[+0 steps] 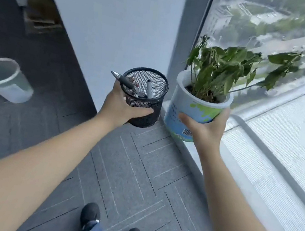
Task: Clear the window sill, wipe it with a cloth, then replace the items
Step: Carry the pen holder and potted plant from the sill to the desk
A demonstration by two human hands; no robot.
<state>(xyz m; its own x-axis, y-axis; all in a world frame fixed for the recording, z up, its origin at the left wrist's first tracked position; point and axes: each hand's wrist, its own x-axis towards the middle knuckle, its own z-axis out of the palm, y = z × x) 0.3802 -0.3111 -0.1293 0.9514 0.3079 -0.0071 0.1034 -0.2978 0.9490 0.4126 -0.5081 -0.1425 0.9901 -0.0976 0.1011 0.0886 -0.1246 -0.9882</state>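
Two black shoes (111,226) stand on the grey carpet floor (139,172), at the bottom edge. Above them, the left hand (121,106) grips a black mesh pen holder (144,98) (two pens (130,86) lean inside it). The right hand (205,127) is closed around a white potted plant (198,104), held tilted, just over the window sill (191,154). A grey waste bin (2,79) stands far left.
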